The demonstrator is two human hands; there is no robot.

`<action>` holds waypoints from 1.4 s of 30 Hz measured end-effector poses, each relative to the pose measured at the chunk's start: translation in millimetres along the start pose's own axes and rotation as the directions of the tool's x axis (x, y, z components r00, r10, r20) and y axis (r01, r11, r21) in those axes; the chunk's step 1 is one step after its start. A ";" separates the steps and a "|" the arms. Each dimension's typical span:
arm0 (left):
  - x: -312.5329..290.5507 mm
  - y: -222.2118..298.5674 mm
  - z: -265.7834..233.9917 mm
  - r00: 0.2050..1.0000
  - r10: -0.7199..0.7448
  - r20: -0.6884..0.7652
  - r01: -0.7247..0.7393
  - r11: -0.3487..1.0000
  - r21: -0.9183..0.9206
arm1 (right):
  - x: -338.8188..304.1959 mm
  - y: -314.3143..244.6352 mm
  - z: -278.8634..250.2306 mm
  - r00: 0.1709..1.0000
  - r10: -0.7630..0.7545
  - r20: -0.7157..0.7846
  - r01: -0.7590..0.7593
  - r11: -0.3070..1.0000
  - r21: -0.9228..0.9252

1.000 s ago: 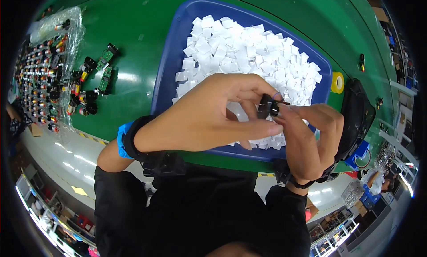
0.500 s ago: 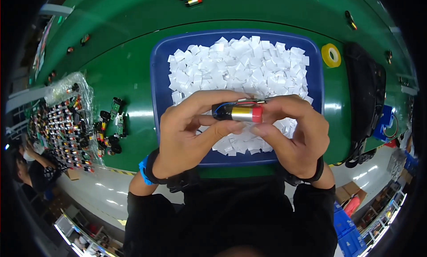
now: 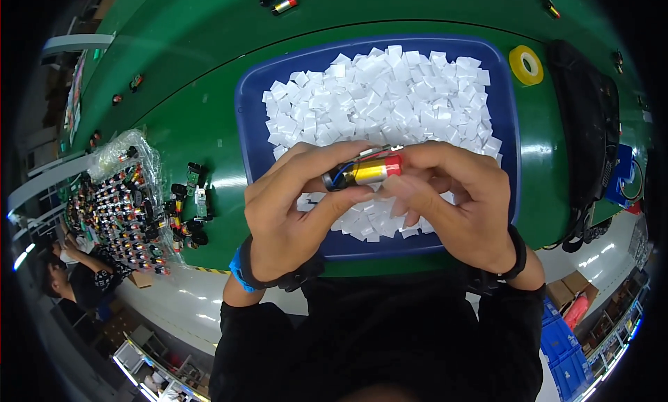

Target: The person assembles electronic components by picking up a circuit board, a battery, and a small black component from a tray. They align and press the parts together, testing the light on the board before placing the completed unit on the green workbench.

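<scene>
Both hands [image 3: 282, 206] [image 3: 459, 206] pinch a glossy, red-ended metallic cylinder [image 3: 371, 170] above thin white squares [image 3: 383, 96].

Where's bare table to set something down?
Widest: green table beyond the blue tray, between the red-ended cylinder and black part. Also left of the tray, up to loose circuit boards; and right, between tray and black bag. Crowded: far left, rows of small cylinders; the tray, white squares.
</scene>
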State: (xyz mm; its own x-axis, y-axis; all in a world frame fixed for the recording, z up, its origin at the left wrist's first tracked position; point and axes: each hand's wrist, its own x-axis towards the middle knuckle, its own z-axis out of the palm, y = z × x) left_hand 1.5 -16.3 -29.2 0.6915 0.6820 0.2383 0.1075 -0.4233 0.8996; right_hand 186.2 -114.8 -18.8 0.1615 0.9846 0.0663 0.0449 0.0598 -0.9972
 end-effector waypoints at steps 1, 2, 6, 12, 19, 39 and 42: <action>0.2 0.3 1.7 1.000 0.013 -0.008 -0.013 1.000 -0.007 | -0.3 -0.6 0.9 1.000 0.018 -0.003 -0.018 0.999 0.031; 0.7 1.0 3.1 0.999 0.027 -0.017 -0.028 1.000 -0.014 | -0.2 -2.0 1.4 1.000 0.018 0.000 -0.018 0.999 0.032; 4.2 1.8 -0.7 0.995 0.100 0.016 -0.101 0.994 0.038 | -0.6 -6.1 2.0 0.993 0.112 0.023 -0.114 0.988 0.100; 7.3 4.7 -6.8 0.976 0.201 0.082 -0.207 0.976 0.066 | -2.3 -5.3 0.7 0.983 0.176 0.054 -0.182 0.972 0.149; 5.3 6.4 -10.0 0.985 0.092 0.144 -0.067 0.984 -0.167 | -1.0 -4.7 -5.0 0.996 0.068 0.064 -0.067 0.998 -0.011; 128.6 -74.7 -122.8 0.969 -0.224 0.103 0.198 0.957 0.214 | 5.9 -13.6 -10.2 0.982 -0.155 0.105 0.175 0.958 -0.226; 97.0 -4.6 -66.7 0.886 -0.318 0.338 0.281 0.947 0.155 | -2.6 -8.5 -15.8 0.961 -0.277 0.002 0.263 0.909 -0.323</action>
State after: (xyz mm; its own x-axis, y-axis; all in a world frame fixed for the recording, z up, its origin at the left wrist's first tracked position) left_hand 20.4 91.7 14.3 0.8196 0.5372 -0.1990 0.4071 -0.3016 0.8622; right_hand 200.9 -120.5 -10.0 0.1404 0.9300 0.3397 0.4017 0.2601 -0.8780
